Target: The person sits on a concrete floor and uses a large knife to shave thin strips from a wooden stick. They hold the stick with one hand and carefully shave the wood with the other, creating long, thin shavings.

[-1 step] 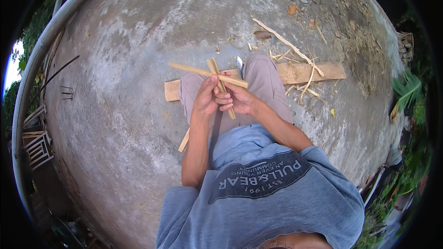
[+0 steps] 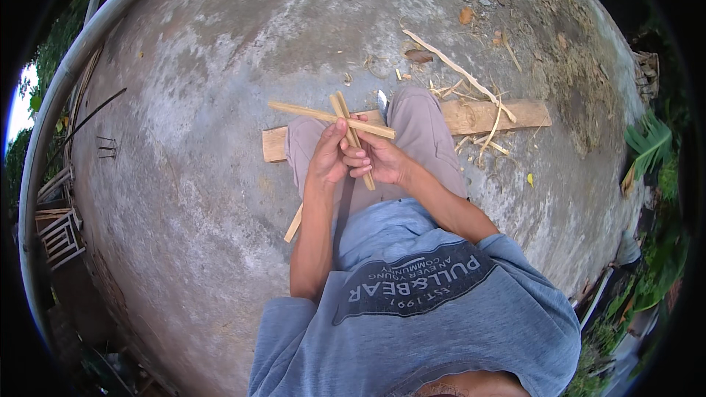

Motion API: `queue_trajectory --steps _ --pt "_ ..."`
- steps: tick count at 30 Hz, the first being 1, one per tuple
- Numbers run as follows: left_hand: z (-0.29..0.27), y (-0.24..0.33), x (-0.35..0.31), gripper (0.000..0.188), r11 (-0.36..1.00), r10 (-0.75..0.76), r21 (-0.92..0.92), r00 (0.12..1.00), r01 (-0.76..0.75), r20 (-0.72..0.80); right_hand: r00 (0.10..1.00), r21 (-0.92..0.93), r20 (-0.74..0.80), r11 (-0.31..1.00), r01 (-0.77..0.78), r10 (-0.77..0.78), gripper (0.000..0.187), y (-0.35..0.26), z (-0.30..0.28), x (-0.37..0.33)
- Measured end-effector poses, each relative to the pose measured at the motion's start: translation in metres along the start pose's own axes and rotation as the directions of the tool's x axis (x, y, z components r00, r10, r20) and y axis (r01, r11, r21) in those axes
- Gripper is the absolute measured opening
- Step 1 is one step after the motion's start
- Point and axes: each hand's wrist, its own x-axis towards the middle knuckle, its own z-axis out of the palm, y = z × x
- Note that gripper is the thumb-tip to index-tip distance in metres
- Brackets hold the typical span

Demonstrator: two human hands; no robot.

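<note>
Above my lap, my left hand (image 2: 329, 156) and my right hand (image 2: 382, 157) meet, fingers closed around crossed wooden strips. One pale strip (image 2: 301, 110) runs from the upper left down to the right. Across it lies a pair of strips (image 2: 362, 158), pointing away from me and slightly spread at the far end. My thumbs press near the crossing, and fingers hide part of the wood. Beside my left forearm, another strip (image 2: 293, 223) sticks out. A shiny, blade-like metal tip (image 2: 382, 101) shows by my right knee; its other end is hidden.
A wooden plank (image 2: 500, 115) lies crosswise under my legs. Beyond its right part are a long peeled stick (image 2: 460, 68), thin shavings and dry leaves (image 2: 419, 56). A metal pipe (image 2: 43, 140) curves along the left, near a pale slatted frame (image 2: 63, 240). Plants (image 2: 651, 145) edge the right.
</note>
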Motion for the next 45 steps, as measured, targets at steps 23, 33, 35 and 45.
queue_trajectory --steps 23,33,35,45 --pt "-0.009 -0.04 0.011 0.029 0.961 0.22 0.229 0.929 -0.154 -0.298 0.695 -0.917 -0.383 0.342 -0.206 -0.608 0.036 0.036 -0.003 0.0" --pt "-0.039 -0.052 -0.022 0.031 0.992 0.089 0.109 0.943 -0.056 -0.321 0.683 -0.896 -0.437 0.218 -0.387 -0.586 0.026 -0.01 -0.026 -0.062" --pt "-0.041 -0.057 -0.021 0.03 0.99 0.058 0.14 0.958 -0.019 -0.282 0.699 -0.954 -0.27 0.088 -0.285 -0.662 0.025 -0.005 -0.011 -0.049" --pt "-0.038 -0.067 -0.018 0.031 0.959 -0.005 0.27 0.961 0.083 -0.277 0.821 -0.945 -0.188 -0.13 -0.301 -0.54 0.028 -0.007 -0.01 -0.044"
